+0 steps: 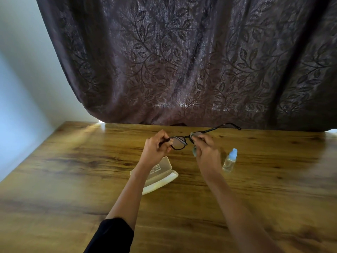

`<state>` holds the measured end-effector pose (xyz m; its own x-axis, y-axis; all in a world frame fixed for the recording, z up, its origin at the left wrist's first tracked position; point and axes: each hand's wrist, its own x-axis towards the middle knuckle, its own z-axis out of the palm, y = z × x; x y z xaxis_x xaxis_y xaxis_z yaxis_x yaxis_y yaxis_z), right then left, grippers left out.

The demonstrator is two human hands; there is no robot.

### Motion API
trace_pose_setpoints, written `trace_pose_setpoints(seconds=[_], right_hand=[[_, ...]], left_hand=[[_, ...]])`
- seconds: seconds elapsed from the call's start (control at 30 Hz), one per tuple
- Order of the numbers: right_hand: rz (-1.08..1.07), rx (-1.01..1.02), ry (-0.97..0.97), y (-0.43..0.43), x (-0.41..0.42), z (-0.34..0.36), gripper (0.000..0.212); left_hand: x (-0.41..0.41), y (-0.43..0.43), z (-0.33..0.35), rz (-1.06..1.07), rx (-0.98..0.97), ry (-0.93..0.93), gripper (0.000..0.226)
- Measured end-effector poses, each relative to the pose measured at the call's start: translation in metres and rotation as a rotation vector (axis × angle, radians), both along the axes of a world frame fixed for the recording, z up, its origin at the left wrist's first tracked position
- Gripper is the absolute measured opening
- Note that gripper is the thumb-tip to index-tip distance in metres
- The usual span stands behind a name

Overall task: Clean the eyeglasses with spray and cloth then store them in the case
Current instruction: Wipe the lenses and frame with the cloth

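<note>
I hold dark-framed eyeglasses above the wooden table. My left hand grips the frame's left end. My right hand pinches a small grey cloth over the right lens, which is hidden by cloth and fingers. One temple arm sticks out to the upper right. A cream glasses case lies open on the table under my left forearm. A small clear spray bottle with a blue cap stands just right of my right hand.
A dark leaf-patterned curtain hangs behind the table's far edge. A pale wall borders the table on the left. Bare wood stretches to the left, right and front of the case and bottle.
</note>
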<state>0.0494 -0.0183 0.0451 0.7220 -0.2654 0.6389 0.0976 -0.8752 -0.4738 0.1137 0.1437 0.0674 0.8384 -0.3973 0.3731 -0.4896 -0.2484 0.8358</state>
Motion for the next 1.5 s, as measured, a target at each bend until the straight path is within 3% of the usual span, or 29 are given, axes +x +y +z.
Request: trace_pose_setpoints(seconds=[0.17, 0.3, 0.4, 0.53, 0.7, 0.87, 1.03, 1.2, 1.37, 1.5], right_hand=[[-0.105, 0.044, 0.011, -0.010, 0.006, 0.005, 0.029], [0.029, -0.004, 0.028, 0.006, 0.000, 0.003, 0.033], [-0.005, -0.022, -0.009, -0.003, 0.000, 0.005, 0.033], [-0.121, 0.008, -0.028, -0.011, 0.003, 0.011, 0.030], [0.018, -0.065, -0.012, 0.006, -0.002, 0.007, 0.030], [-0.118, 0.036, -0.027, -0.007, 0.002, 0.014, 0.022], [0.006, -0.096, -0.021, 0.008, 0.001, 0.011, 0.027], [-0.127, 0.004, -0.058, -0.009, 0.003, 0.017, 0.023], [0.022, -0.078, -0.011, 0.010, 0.002, 0.009, 0.032], [-0.037, -0.012, -0.014, -0.005, 0.003, 0.015, 0.031]], left_hand=[[-0.003, -0.001, 0.000, -0.012, 0.004, -0.026, 0.029], [0.001, 0.001, -0.001, 0.009, -0.001, -0.033, 0.012], [0.002, 0.004, -0.004, 0.003, -0.007, -0.034, 0.002], [0.001, 0.001, -0.004, -0.012, -0.002, -0.033, 0.000], [0.004, 0.002, 0.000, -0.002, -0.022, -0.032, 0.006], [0.002, 0.003, 0.000, -0.004, -0.032, -0.019, 0.004], [0.006, 0.006, 0.000, 0.024, -0.039, 0.002, 0.003], [0.002, 0.007, 0.002, -0.001, -0.025, -0.014, 0.002], [0.004, 0.007, 0.002, -0.002, -0.009, -0.007, 0.007], [0.003, 0.007, 0.005, -0.022, -0.016, 0.000, 0.003]])
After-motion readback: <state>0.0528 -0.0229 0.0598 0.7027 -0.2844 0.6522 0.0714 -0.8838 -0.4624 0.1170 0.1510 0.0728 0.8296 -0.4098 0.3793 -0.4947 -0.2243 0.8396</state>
